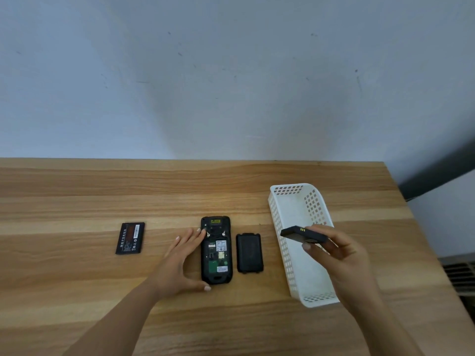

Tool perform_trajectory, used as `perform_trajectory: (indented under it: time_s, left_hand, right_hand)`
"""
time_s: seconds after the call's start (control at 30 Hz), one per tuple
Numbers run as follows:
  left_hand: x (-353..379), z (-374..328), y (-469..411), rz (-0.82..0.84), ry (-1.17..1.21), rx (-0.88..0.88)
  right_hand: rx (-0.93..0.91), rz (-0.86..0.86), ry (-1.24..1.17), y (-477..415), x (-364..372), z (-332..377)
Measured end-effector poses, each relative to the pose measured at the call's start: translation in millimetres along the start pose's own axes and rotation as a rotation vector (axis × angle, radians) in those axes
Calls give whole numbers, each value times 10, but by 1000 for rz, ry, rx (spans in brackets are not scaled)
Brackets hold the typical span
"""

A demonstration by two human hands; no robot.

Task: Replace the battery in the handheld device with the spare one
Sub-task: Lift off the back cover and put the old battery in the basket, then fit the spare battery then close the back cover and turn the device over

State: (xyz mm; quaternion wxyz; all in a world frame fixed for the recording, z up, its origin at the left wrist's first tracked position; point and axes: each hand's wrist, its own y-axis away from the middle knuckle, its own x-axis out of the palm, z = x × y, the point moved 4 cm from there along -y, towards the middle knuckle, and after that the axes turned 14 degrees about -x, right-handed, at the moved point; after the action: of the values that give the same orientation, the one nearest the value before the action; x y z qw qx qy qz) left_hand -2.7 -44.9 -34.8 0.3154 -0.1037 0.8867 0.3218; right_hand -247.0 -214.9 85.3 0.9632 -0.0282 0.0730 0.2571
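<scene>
The black handheld device point(216, 250) lies face down on the wooden table, its battery bay bare and showing circuit parts and labels. My left hand point(180, 263) cups the device's left side, thumb at its lower end, fingertips at its upper end. The black back cover point(249, 253) lies just right of the device. A flat black battery point(130, 238) with a printed label lies apart on the left. My right hand point(336, 250) holds a second black battery point(302, 235) with gold contacts in the air, over the white basket.
A white perforated plastic basket point(298, 201) lies on the right part of the wooden table point(77, 191), holding nothing I can see. The table ends at a pale wall behind and at its right edge, beyond which a floor vent shows.
</scene>
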Motion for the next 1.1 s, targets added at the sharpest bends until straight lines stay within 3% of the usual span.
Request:
perform_trajectory:
  time_s: [0.13, 0.23, 0.33, 0.47, 0.83, 0.97, 1.1]
  left_hand:
    - [17, 19, -20, 0, -5, 18]
    - [26, 28, -20, -3, -11, 18]
    - [35, 54, -31, -15, -14, 20]
    - [32, 62, -37, -18, -2, 11]
    - [28, 96, -36, -22, 20, 33]
    - [-21, 133, -9, 4, 82, -21]
    - [-326, 371, 165, -186, 201, -64]
  right_hand:
    - [69, -192, 16, -101, -72, -227]
    - [95, -261, 195, -233, -86, -422]
    - [164, -222, 375, -332, -24, -681]
    - [295, -158, 432, -323, 44, -941]
    - [343, -119, 357, -247, 168, -779]
    - [172, -177, 381, -207, 286, -602]
    - [-69, -137, 333, -136, 764, -311]
